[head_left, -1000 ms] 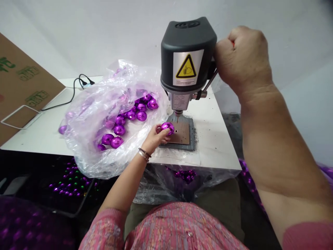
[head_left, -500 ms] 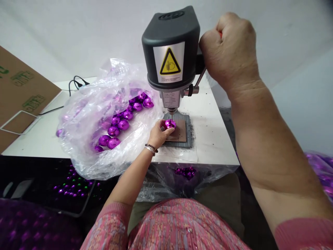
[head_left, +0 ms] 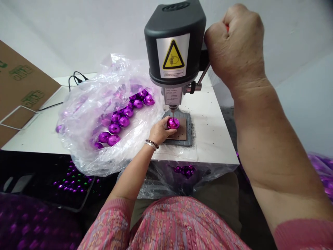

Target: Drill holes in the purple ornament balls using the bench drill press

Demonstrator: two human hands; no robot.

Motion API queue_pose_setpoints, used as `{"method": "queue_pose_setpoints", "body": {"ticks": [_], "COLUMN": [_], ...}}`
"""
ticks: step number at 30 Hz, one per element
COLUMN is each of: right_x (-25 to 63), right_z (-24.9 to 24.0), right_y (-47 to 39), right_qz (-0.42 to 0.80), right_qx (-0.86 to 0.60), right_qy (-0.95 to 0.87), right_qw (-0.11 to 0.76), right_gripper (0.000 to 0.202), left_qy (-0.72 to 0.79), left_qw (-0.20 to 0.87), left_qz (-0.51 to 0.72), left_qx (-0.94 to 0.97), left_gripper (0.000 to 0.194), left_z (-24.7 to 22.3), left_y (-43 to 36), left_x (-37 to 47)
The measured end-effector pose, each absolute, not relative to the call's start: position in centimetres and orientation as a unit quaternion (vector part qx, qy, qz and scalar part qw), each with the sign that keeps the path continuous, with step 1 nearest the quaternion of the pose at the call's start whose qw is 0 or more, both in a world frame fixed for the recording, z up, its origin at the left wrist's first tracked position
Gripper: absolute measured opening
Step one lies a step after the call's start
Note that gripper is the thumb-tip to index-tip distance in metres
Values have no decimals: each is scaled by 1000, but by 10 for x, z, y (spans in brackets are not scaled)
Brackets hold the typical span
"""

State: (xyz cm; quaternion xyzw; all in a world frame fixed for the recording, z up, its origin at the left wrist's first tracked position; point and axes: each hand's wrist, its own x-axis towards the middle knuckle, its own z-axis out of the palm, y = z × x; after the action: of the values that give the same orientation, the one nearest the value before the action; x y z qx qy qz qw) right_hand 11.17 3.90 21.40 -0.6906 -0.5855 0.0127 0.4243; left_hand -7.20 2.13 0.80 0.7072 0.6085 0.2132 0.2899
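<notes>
A shiny magenta faceted ball [head_left: 173,123] sits under the bit of a black drill press [head_left: 173,52], on a brown board [head_left: 181,131] over the grey base. My left hand [head_left: 160,132] grips this ball from the left between thumb and fingers. The thin bit [head_left: 173,114] comes down to the top of the ball; whether it has entered is too small to tell. High at the right, my right hand [head_left: 235,45] is closed round the press's lever handle, of which a bit of red shows between the fingers.
Left of the press, a clear plastic bag [head_left: 85,114] lies open with several purple balls [head_left: 113,140] in it. A cardboard box [head_left: 23,83] and black cables [head_left: 78,78] are at the left. Dark shavings dot the white table [head_left: 215,139]. Another bag hangs below its front edge.
The ball now sits more upright beneath the bit, with my left hand still on it. The camera view has shifted slightly, and my right hand appears a little higher and further right.
</notes>
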Motion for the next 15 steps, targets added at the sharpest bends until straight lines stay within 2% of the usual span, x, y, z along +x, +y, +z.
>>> {"method": "queue_pose_setpoints", "body": {"ticks": [7,11,15], "right_x": [113,117,122], "right_z": [203,176,143], "right_y": [29,10,-6], "right_qz": [-25,-104,-215], "right_qx": [-653,-557,-478], "right_qy": [-605,-655,-686], "right_qw": [454,501,504], "right_gripper": [28,21,21], "left_qy": [607,598,599], "left_qw": [314,317,318], "left_qz": [225,236,235], "left_qx": [695,697,697], "left_gripper": [74,74,73], "left_z": [5,1,0], "left_y": [21,21,20], "left_x": [-70,-71,-71]}}
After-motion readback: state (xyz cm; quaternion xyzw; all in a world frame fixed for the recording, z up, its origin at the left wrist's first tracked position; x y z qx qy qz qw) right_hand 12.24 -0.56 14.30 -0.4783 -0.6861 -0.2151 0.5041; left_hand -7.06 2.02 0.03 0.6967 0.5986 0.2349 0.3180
